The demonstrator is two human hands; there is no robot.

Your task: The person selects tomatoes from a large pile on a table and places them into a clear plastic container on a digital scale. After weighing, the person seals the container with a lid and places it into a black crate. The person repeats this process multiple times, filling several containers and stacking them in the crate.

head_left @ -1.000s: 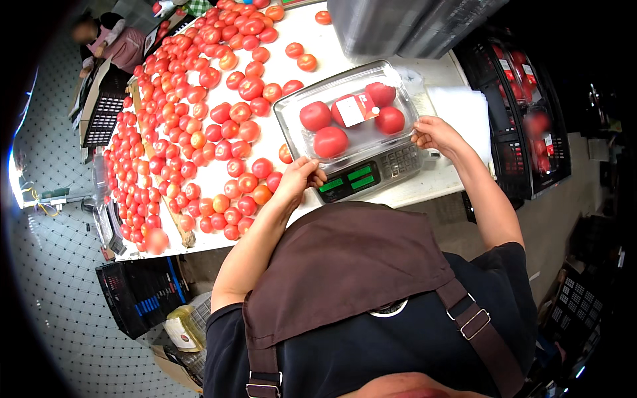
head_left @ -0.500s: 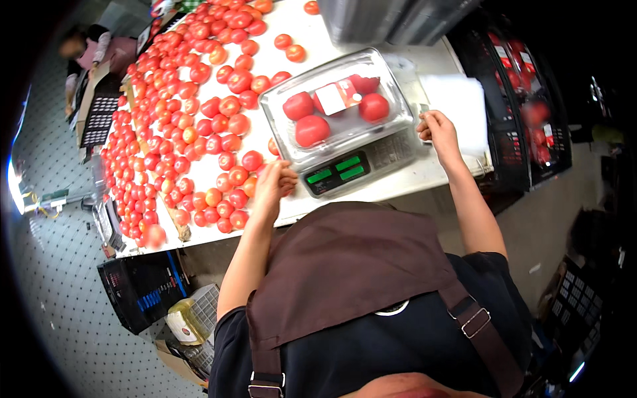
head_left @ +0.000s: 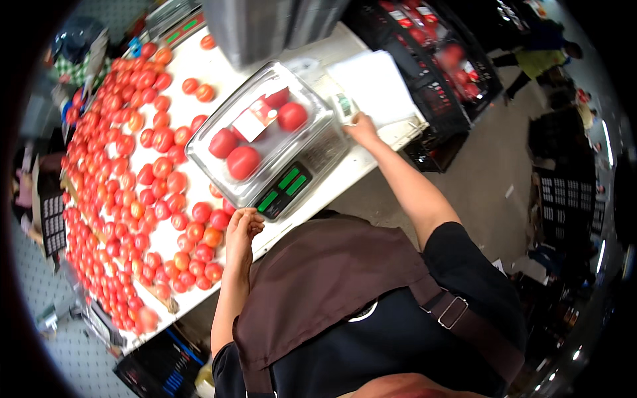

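A clear plastic tray (head_left: 222,189) rests tilted across the view on a scale (head_left: 325,156) with a lit green display. Inside the tray are several tomatoes (head_left: 243,162) and a small red packet with a white label (head_left: 254,123). My right hand (head_left: 361,129) is to the right of the scale, its fingers closed on the near end of a small pale label with green print (head_left: 344,106). At the scale's near left corner, my left hand (head_left: 243,229) has its fingers loosely bent and slightly apart, with nothing visible in them.
Many loose tomatoes (head_left: 126,199) cover the left of the white table (head_left: 318,192). Tall grey bins (head_left: 255,30) stand behind the tray. A white sheet stack (head_left: 375,86) lies right; beyond it, a black crate (head_left: 458,86) contains packed tomatoes. A person (head_left: 541,63) stands far right.
The view has swung right, so the table appears turned and further left. My right hand has come to the small label and closed on it. My left hand stays by the scale's corner.
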